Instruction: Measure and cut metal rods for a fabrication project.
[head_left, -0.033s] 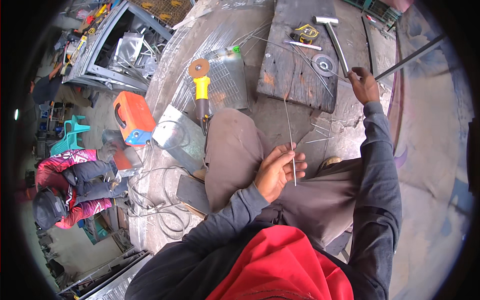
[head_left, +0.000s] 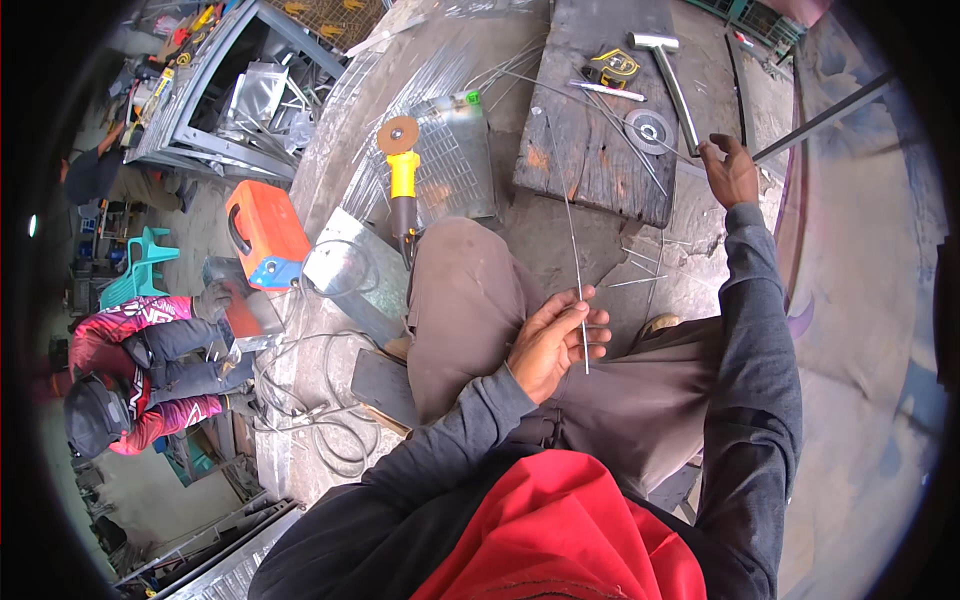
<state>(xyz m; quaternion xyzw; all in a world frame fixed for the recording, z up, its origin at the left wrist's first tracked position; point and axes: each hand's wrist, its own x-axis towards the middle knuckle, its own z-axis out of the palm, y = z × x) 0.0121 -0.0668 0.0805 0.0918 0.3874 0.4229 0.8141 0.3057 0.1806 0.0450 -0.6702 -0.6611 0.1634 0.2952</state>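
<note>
My left hand is closed around a thin straight metal rod, thumb against the fingers, over my lap. The rod's lower end sticks out below the fingers; its upper part runs up toward a dark wooden board. At the board's right edge, the fingertips of my right hand are closed on the handle end of a metal hammer. The hammer's head points away from me. Near it on the board lie a grinding disc, several thin rods, a white marker and a yellow-black tape measure.
Left of my knee lies a yellow angle grinder on sheet metal. An orange-blue machine and looped cables sit further left. A co-worker in gloves crouches there. Short rod pieces lie on the floor below the board.
The rod in my left hand has tipped slightly to the left at its far end. My left hand has shifted very little; my right hand stays at the hammer handle.
</note>
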